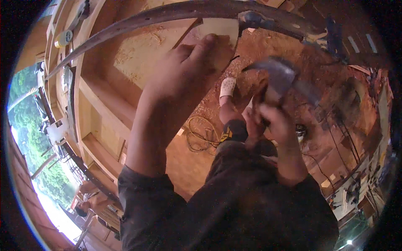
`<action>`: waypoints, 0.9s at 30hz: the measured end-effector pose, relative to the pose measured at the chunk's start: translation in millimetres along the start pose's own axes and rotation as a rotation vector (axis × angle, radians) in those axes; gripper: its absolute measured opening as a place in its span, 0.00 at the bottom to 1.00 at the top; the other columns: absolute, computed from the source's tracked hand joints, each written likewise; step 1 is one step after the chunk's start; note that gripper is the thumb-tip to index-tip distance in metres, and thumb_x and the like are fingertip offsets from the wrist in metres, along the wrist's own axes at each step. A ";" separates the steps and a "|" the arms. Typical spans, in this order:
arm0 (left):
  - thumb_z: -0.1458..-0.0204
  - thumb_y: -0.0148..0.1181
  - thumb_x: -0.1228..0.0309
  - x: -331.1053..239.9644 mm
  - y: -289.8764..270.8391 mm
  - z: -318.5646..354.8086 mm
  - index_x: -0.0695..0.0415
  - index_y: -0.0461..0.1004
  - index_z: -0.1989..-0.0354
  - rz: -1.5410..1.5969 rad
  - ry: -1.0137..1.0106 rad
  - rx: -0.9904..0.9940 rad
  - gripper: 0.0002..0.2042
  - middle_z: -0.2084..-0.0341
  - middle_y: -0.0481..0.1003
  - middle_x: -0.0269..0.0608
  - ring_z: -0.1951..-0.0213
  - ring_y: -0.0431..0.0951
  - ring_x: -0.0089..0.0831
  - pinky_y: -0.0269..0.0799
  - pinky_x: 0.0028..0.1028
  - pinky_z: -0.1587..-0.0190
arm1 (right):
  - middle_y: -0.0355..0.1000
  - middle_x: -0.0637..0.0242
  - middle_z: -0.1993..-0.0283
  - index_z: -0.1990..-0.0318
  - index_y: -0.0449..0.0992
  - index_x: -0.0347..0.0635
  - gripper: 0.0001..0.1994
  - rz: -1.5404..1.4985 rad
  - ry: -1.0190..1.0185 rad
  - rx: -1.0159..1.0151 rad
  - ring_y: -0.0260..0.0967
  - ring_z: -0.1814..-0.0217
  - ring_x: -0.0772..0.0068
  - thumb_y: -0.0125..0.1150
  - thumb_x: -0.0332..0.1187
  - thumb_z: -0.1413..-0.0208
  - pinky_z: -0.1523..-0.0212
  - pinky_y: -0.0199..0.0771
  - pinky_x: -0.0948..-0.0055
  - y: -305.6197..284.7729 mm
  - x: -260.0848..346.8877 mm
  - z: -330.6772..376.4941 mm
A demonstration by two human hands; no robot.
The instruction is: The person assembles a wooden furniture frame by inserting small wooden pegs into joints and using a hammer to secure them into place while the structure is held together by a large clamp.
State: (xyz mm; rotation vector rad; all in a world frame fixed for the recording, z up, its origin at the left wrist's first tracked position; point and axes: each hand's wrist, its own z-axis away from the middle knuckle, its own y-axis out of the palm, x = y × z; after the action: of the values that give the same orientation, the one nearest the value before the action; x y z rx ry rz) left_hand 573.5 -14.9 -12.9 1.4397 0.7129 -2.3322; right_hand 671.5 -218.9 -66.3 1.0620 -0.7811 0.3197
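A pale, flat wooden piece (217, 31) at twelve o'clock is pinched by the left hand (188, 71); a blurred grey metal hammer (278, 77) is gripped by the closed right hand (272, 119).

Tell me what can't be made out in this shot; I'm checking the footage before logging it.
Head view:
- Hammer: head blurred by motion, handle hidden inside the right hand.
- Wooden piece: lower part covered by the left hand.
- Any nail: not visible.
- Sandalled foot: partly behind the left hand.
- Workbench clutter: too small, bent by the rim.
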 end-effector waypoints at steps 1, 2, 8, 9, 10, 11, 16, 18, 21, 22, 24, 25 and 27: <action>0.42 0.49 0.60 0.5 -1.0 0.4 0.64 0.75 0.57 0.016 -0.008 -0.002 0.18 0.69 0.77 0.51 0.65 0.78 0.44 0.71 0.35 0.59 | 0.69 0.68 0.64 0.57 0.69 0.41 0.08 0.022 0.010 0.009 0.69 0.65 0.77 0.57 0.27 0.44 0.65 0.71 0.74 5.0 2.4 -4.5; 0.42 0.49 0.60 1.0 -1.2 -0.2 0.64 0.75 0.57 0.030 -0.013 -0.003 0.18 0.69 0.77 0.51 0.65 0.78 0.44 0.71 0.35 0.59 | 0.68 0.70 0.68 0.57 0.68 0.40 0.08 0.212 -0.056 -0.149 0.65 0.72 0.80 0.56 0.27 0.44 0.72 0.67 0.77 9.9 5.5 -8.9; 0.41 0.48 0.58 5.3 0.5 -8.2 0.64 0.75 0.57 0.117 -0.045 0.015 0.20 0.69 0.78 0.51 0.65 0.78 0.43 0.71 0.35 0.58 | 0.68 0.70 0.75 0.59 0.68 0.41 0.07 0.397 0.065 -0.250 0.66 0.77 0.80 0.55 0.29 0.43 0.78 0.66 0.78 34.9 27.4 -18.2; 0.41 0.48 0.57 6.6 1.5 -9.8 0.64 0.75 0.57 0.131 -0.051 0.014 0.20 0.69 0.78 0.51 0.65 0.78 0.43 0.71 0.35 0.58 | 0.68 0.67 0.78 0.60 0.68 0.42 0.06 0.472 0.117 -0.274 0.70 0.76 0.75 0.55 0.32 0.42 0.77 0.70 0.74 37.8 28.2 -18.4; 0.40 0.48 0.57 7.5 1.9 -13.0 0.64 0.75 0.57 0.140 -0.054 0.014 0.20 0.69 0.78 0.51 0.65 0.78 0.43 0.71 0.34 0.58 | 0.68 0.67 0.78 0.60 0.68 0.42 0.06 0.475 0.094 -0.265 0.70 0.76 0.75 0.55 0.32 0.42 0.77 0.70 0.74 40.0 28.4 -17.8; 0.40 0.47 0.57 8.8 2.4 -14.4 0.65 0.75 0.57 0.149 -0.057 0.013 0.21 0.69 0.78 0.51 0.65 0.77 0.42 0.71 0.34 0.58 | 0.68 0.67 0.77 0.60 0.68 0.42 0.07 0.491 0.140 -0.297 0.71 0.75 0.74 0.56 0.32 0.43 0.75 0.70 0.73 41.9 27.1 -16.9; 0.39 0.46 0.55 7.0 -1.6 -19.6 0.65 0.76 0.58 0.039 -0.010 0.044 0.22 0.69 0.78 0.50 0.65 0.77 0.42 0.71 0.34 0.58 | 0.69 0.66 0.74 0.59 0.69 0.40 0.09 0.815 -0.088 -0.247 0.72 0.70 0.68 0.57 0.33 0.45 0.68 0.71 0.66 42.4 17.0 -14.5; 0.39 0.47 0.55 2.3 -6.2 -17.8 0.64 0.76 0.56 -0.355 0.095 0.092 0.22 0.68 0.78 0.52 0.63 0.78 0.44 0.71 0.35 0.57 | 0.70 0.65 0.72 0.60 0.70 0.39 0.09 0.838 -0.089 -0.266 0.72 0.67 0.65 0.58 0.32 0.46 0.63 0.71 0.64 42.1 15.2 -13.4; 0.40 0.46 0.53 -5.1 -12.8 -17.5 0.58 0.75 0.52 -0.589 0.169 0.115 0.22 0.60 0.76 0.61 0.56 0.77 0.54 0.71 0.40 0.52 | 0.71 0.63 0.68 0.62 0.71 0.37 0.08 0.950 0.039 -0.365 0.70 0.65 0.64 0.58 0.32 0.46 0.59 0.70 0.63 43.9 12.5 -13.0; 0.40 0.46 0.53 -6.4 -14.2 -19.2 0.58 0.75 0.52 -0.554 0.123 0.105 0.22 0.60 0.76 0.61 0.56 0.77 0.54 0.71 0.40 0.52 | 0.71 0.63 0.68 0.62 0.71 0.37 0.08 0.939 0.009 -0.312 0.70 0.65 0.64 0.58 0.32 0.46 0.59 0.70 0.63 45.2 10.6 -13.6; 0.41 0.43 0.49 -5.9 -16.4 -23.6 0.53 0.75 0.50 -0.564 0.162 0.168 0.23 0.56 0.74 0.64 0.53 0.74 0.57 0.69 0.42 0.49 | 0.68 0.71 0.74 0.58 0.70 0.38 0.11 0.849 -0.254 -0.327 0.67 0.72 0.75 0.59 0.30 0.49 0.68 0.67 0.70 47.4 5.7 -14.2; 0.41 0.43 0.49 -3.9 -16.9 -25.8 0.53 0.75 0.50 -0.549 0.149 0.156 0.23 0.56 0.74 0.64 0.53 0.74 0.57 0.69 0.42 0.49 | 0.66 0.73 0.77 0.57 0.70 0.38 0.13 0.859 -0.318 -0.318 0.66 0.75 0.78 0.60 0.29 0.50 0.71 0.67 0.73 48.0 2.9 -14.6; 0.41 0.39 0.45 1.7 -17.8 -30.5 0.57 0.74 0.51 -0.566 0.016 0.155 0.29 0.57 0.75 0.63 0.52 0.74 0.57 0.68 0.42 0.48 | 0.66 0.74 0.76 0.58 0.70 0.39 0.11 0.833 -0.352 -0.343 0.64 0.76 0.80 0.59 0.29 0.50 0.74 0.65 0.74 46.6 -0.1 -12.9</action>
State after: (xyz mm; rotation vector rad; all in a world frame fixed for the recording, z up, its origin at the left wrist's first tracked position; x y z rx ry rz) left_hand 586.5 16.9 -21.3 1.4631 1.0810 -2.8504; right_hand 649.6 -185.6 -39.0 0.4248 -1.5285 0.6814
